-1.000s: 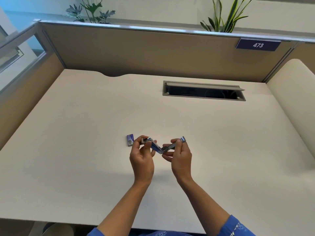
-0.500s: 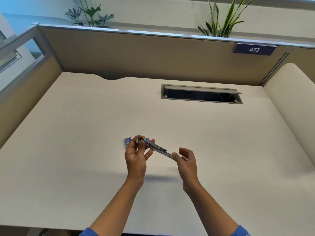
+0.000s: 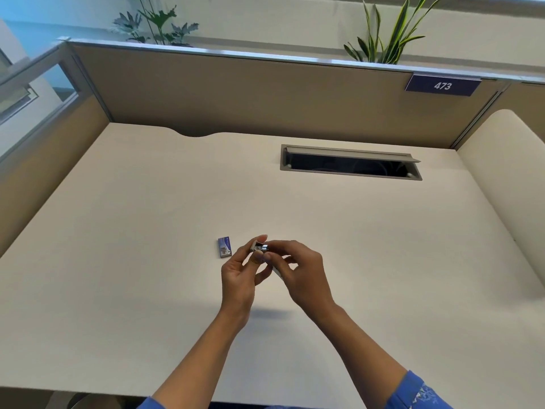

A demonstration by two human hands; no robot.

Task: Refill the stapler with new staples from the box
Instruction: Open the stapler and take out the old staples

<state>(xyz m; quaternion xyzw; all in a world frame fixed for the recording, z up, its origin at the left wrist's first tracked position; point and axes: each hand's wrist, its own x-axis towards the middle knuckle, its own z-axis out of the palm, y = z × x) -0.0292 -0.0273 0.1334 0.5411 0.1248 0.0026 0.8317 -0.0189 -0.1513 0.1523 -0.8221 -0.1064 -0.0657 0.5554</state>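
Status: refill judged at an early stage. The small metal stapler is held off the surface, above the desk's middle, btwn both hands. The left hand pinches its far end with thumb and fingertips; the right hand has fingers curled round the nearer part, so most of the body is hidden. Whether the magazine is open cannot be told from this view (only a bit of bright metal shows at the far end, plus a thin sliver btwn the hands). No loose staple strip is seen in either hand. The staple box, blue, lies flat on the desk just left of the left hand, apart from it and untouched; open or closed not determinable. Outstanding, in my judgement: take a strip from the box, seat it in the stapler, close the stapler. Surface: cream desk, smooth, w/ a grey cable hatch set in toward the back right, its lid raised over a dark slot, and a shallow notch in the back edge to the left. Room: a tan partition w/ metal top rail runs along the back and sides; a number plate reading 473 is fixed at its upper right. Two leafy plants stand behind the partition, one at left, one at right. A glass panel sits at far left. Blue sleeves show at the bottom edge.
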